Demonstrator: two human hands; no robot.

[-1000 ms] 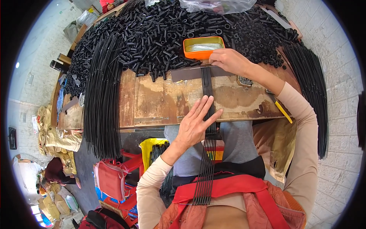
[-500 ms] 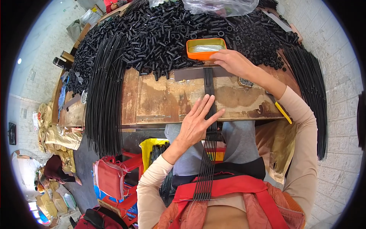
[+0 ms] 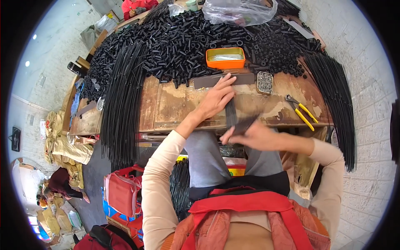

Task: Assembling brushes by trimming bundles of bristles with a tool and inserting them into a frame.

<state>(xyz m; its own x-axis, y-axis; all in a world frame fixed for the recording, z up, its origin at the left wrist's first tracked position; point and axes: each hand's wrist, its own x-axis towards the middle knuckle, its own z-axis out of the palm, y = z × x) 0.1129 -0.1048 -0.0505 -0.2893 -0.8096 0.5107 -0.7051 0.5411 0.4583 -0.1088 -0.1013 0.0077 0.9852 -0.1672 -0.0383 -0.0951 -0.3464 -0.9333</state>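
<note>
A row of thin black rods (image 3: 230, 111) runs from a dark flat strip (image 3: 204, 82) on the wooden table toward my lap. My left hand (image 3: 214, 101) lies over their far end, fingers stretched out and pressed down on the rods at the strip. At the table's front edge, my right hand (image 3: 260, 136) is smeared by motion. It grips a dark, flat-looking piece (image 3: 245, 124) across the rods; the blur hides its exact kind. Just beyond the strip sits an orange-rimmed tin (image 3: 225, 64) with thin silvery pins inside.
Yellow-handled pliers (image 3: 306, 119) and a small box of tiny metal bits (image 3: 264, 83) lie right of my hands. Black tubular parts (image 3: 175, 50) heap up behind. Long rod bundles hang over the edge at left (image 3: 121, 104) and right (image 3: 333, 104). Another person (image 3: 139, 7) sits far back.
My left hand slid forward along the rods to the strip. My right hand left the tin and came down to the table edge with a dark piece. The rods over my lap no longer show.
</note>
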